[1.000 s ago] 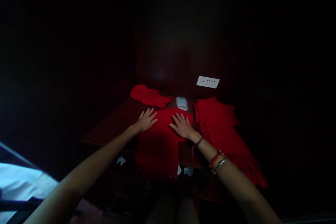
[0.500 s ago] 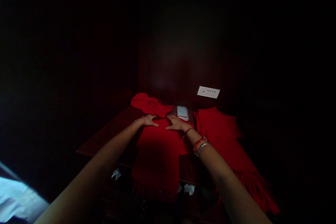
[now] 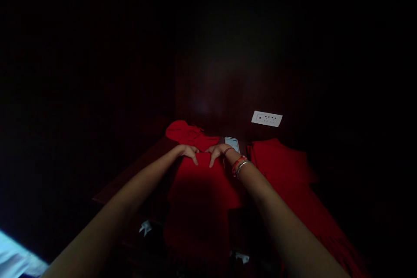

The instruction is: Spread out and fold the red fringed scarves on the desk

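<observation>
A red fringed scarf [image 3: 202, 191] lies folded in front of me, its near end hanging over the table's edge. My left hand [image 3: 190, 152] grips the scarf's far edge, thumb on top and fingers hidden behind it. At the same edge my right hand [image 3: 215, 153], with bracelets on the wrist, holds the cloth in the same way, a short gap from the left. Just beyond my hands lies a crumpled red cloth [image 3: 185, 132]. To the right, another red fringed scarf [image 3: 280, 160] is spread with its fringe hanging down.
A phone [image 3: 232, 143] with a lit screen lies behind my right hand. On the dark wall is a white socket plate [image 3: 267, 118]. White scraps [image 3: 145, 227] show below the dark table's [image 3: 130, 173] front edge. Much of the room is too dark to make out.
My hands were spread flat near the scarf's far edge; now their thumbs point toward me and they grip that edge. The view has shifted slightly, and my right hand partly covers the phone.
</observation>
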A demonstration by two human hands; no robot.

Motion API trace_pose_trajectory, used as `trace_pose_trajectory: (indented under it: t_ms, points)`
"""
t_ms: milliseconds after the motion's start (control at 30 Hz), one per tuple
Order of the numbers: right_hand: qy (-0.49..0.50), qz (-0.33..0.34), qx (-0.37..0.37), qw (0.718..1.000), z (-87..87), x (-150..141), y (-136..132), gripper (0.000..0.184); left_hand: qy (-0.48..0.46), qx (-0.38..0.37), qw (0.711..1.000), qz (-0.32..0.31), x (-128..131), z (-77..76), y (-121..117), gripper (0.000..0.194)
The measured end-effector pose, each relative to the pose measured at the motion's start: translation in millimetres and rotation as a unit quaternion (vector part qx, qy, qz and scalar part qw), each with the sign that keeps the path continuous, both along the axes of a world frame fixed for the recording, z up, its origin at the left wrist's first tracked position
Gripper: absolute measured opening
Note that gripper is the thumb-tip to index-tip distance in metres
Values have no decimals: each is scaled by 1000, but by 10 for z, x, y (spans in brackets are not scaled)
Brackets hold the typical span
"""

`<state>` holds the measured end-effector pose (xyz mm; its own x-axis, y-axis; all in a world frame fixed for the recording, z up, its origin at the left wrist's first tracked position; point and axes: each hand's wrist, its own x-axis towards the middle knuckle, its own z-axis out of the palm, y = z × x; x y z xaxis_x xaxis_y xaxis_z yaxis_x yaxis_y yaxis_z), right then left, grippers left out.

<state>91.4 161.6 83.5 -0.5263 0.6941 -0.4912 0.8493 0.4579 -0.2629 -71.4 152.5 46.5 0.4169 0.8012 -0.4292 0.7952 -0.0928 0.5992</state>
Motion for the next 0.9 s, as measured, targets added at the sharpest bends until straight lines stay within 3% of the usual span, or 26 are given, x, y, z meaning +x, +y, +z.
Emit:
trace_pose_trajectory:
  t_ms: [200, 367, 433, 500, 567, 633, 667, 767, 833, 900]
  points:
    - [-26, 5, -45, 999, -27, 7, -25, 48, 5, -3, 1000, -3, 81, 112, -62, 35]
    - [-3, 2, -13, 1000, -120, 105, -92, 50, -8, 63, 998, 30, 112, 93, -197, 40]
    - [22, 14, 25, 999, -160, 131, -136, 53, 10, 139, 985, 103, 69, 46, -299, 51]
    - [45, 31, 105, 993, -184, 155, -215, 64, 33, 197, 955, 221, 12, -18, -419, 67]
    - [64, 26, 227, 971, -194, 204, -349, 77, 4, 182, 930, 321, -37, -86, -528, 77]
    - [69, -42, 318, 945, -208, 304, -531, 83, -62, 129, 923, 357, -59, -143, -600, 78]
    - [65, -98, 327, 937, -223, 375, -630, 83, -91, 114, 921, 361, -60, -163, -619, 76]
    - [47, -255, 240, 936, -317, 631, -903, 85, -127, 100, 917, 365, -31, -190, -628, 69]
    - [52, -306, 159, 937, -410, 786, -1028, 88, -147, 81, 915, 368, -5, -191, -615, 69]
    - [77, -367, 124, 919, -501, 885, -1099, 90, -168, 64, 910, 374, 19, -195, -606, 72]
